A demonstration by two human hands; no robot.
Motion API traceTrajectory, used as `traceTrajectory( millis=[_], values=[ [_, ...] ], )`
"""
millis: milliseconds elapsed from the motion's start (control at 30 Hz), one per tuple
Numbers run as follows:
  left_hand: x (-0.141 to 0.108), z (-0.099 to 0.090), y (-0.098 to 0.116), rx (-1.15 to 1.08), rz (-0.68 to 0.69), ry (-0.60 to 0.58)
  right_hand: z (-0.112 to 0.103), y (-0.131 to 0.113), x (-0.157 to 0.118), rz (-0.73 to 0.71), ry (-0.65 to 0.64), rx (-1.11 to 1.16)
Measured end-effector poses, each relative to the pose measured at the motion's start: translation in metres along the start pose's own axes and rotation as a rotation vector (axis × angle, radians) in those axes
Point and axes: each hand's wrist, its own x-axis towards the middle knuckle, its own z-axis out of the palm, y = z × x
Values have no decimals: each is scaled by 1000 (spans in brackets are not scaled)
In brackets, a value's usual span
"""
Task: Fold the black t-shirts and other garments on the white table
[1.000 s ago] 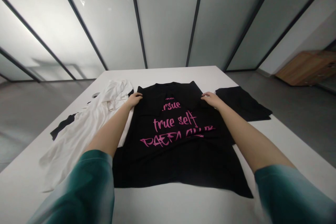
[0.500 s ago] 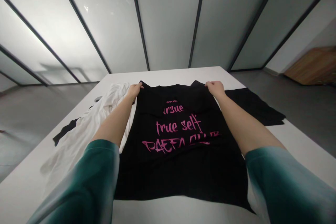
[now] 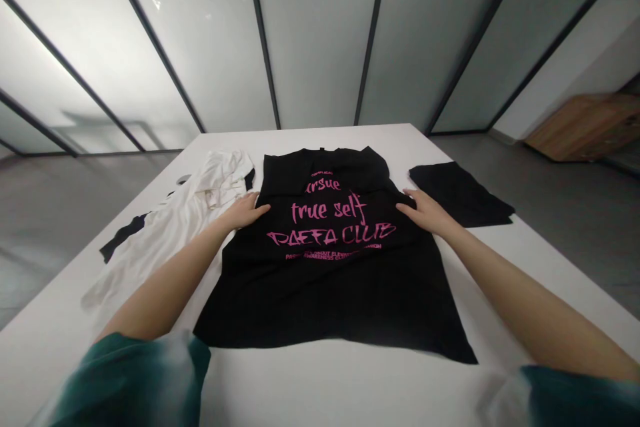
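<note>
A black T-shirt (image 3: pixel 340 300) with pink lettering lies spread over the table, its hem towards me. Its sleeves (image 3: pixel 287 175) are turned inward over the upper part. At the shirt's left edge rests my left hand (image 3: pixel 245 211), open, thumb over the cloth and apart from the fingers. My right hand (image 3: pixel 424 211) touches the opposite edge in the same way, with thumb and fingers apart. The fingertips of both hands are partly hard to make out.
A crumpled white garment (image 3: pixel 175 233) lies on the white table (image 3: pixel 320 387) at the left, with dark cloth (image 3: pixel 123 239) under it. A folded black garment (image 3: pixel 460 195) lies at the right. Frosted glass panels (image 3: pixel 320 33) stand behind the table.
Both hands have let go of the shirt's upper corners and moved down its sides towards me. The sleeves now lie folded inward, and the shirt lies flatter with more lettering showing.
</note>
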Motion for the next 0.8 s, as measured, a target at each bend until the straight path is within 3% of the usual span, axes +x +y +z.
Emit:
traceTrajectory(
  millis=[133,267,333,467,633,733,800],
  values=[
    [-53,-4,-14,45,-118,11,-11,11,-63,201,-17,-79],
    [-91,-21,-18,-81,-185,-155,-26,7,-103,324,-116,-88],
    [-106,-28,-19,-186,-107,-270,-32,-3,-120,254,-194,-32],
    [-129,-40,-18,-271,179,-426,-42,-30,-148,108,-347,56],
    [-146,-56,-10,-379,227,-611,-61,-47,-167,107,-470,293],
    [-150,-66,-11,-610,230,-690,-84,-47,-164,92,-397,470],
    [-146,-74,-16,-779,228,-640,-105,-45,-154,102,-343,566]
  ],
)
